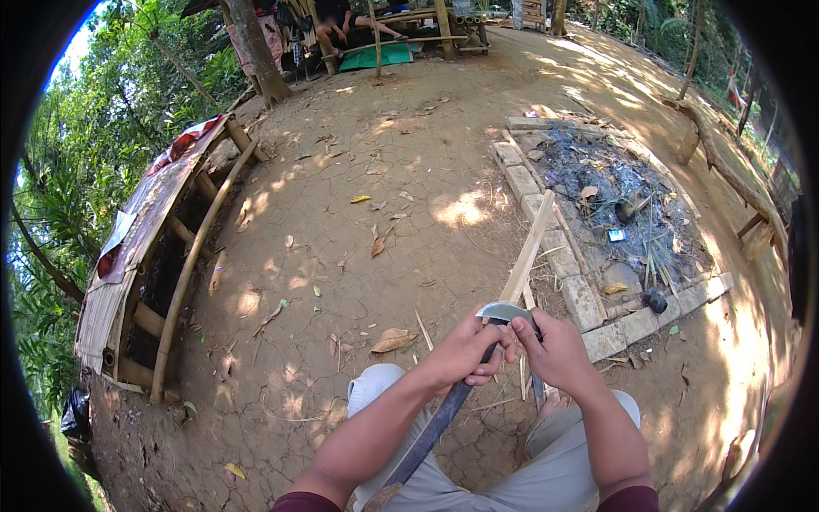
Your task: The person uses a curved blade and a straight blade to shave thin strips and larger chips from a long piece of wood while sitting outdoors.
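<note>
In front of my knees, a knife with a shiny curved blade (503, 311) and a long dark handle (435, 427) is held between both hands. My left hand (469, 350) is closed, its fingers wrapped round the handle near the blade. The handle slants down past my left forearm toward my lap. My right hand (554, 350) is closed at the blade's other end, its thumb pressed by the metal; its fingertips are partly hidden. Just beyond the blade, a pale flat wooden strip (529, 252) points away toward the stone border. Whether either hand touches it is hidden.
Right of me, stone blocks (546, 213) edge an ash-filled fire pit (631, 183). A low bamboo bench (183, 256) stands on the left. Pale slivers and dry leaves (392, 341) lie on the cracked earth. A person (337, 26) sits at the back under a shelter.
</note>
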The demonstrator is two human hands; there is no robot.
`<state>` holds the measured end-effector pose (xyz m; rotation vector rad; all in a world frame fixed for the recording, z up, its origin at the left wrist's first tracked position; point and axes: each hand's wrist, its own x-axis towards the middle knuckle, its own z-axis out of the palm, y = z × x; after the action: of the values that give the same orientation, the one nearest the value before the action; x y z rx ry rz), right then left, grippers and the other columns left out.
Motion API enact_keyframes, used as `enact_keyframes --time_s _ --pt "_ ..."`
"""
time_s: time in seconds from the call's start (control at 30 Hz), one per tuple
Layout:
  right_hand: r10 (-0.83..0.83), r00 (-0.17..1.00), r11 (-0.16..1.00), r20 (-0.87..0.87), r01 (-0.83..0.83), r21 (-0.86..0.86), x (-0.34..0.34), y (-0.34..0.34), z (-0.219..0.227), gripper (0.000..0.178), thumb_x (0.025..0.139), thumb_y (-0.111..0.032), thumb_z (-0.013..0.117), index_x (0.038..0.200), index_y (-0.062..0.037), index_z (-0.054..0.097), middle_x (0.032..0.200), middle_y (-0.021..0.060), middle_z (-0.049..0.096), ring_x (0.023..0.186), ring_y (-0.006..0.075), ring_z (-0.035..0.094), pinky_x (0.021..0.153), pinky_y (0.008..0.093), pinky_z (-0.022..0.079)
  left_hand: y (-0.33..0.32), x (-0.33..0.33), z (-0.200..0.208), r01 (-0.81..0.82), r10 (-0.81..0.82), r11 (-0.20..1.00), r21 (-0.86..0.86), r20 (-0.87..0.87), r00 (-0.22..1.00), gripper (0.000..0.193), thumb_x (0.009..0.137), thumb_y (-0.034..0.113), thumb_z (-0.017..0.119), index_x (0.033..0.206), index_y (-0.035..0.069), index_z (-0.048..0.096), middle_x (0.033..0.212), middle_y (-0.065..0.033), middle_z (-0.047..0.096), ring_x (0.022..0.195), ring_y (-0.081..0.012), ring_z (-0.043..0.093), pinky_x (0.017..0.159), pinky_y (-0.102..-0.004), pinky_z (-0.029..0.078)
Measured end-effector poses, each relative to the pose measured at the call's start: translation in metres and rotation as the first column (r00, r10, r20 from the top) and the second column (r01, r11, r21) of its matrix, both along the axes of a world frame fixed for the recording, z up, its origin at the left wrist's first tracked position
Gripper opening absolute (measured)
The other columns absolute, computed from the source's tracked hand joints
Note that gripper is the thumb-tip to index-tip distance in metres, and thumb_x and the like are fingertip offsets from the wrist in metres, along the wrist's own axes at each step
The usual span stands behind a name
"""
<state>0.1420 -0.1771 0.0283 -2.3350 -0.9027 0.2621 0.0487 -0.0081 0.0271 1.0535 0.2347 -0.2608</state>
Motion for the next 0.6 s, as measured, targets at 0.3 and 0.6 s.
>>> enact_keyframes --time_s 0.3,0.6 --pt "-0.077 0.996 0.973 -0.053 0.086 0.212 0.021 0.004 -0.015 0.055 0.098 -0.051 0.055 0.081 0.0017 0.056 0.056 0.0134 0.052 0.053 0.0283 0.056 0.053 0.0430 0.041 -0.004 0.005 0.005 -0.108 0.111 0.990 -0.088 0.032 0.993 0.013 0.107 0.022 0.035 0.108 0.009 0.032 0.084 -0.0157 0.058 0.044 -0.0089 0.042 0.034 -0.0224 0.034" --pt "-0.227 0.742 0.641 -0.631 0.602 0.477 0.124 -0.008 -0.016 0.042 0.102 -0.043 0.051 0.093 -0.0027 0.061 0.067 0.0000 0.053 0.044 0.0049 0.040 0.036 0.0233 0.033 0.004 0.007 0.000 -0.186 0.182 0.980 -0.072 -0.049 0.982 0.012 0.107 0.022 0.036 0.105 0.010 0.034 0.082 -0.0147 0.059 0.043 -0.0094 0.043 0.034 -0.0221 0.033"
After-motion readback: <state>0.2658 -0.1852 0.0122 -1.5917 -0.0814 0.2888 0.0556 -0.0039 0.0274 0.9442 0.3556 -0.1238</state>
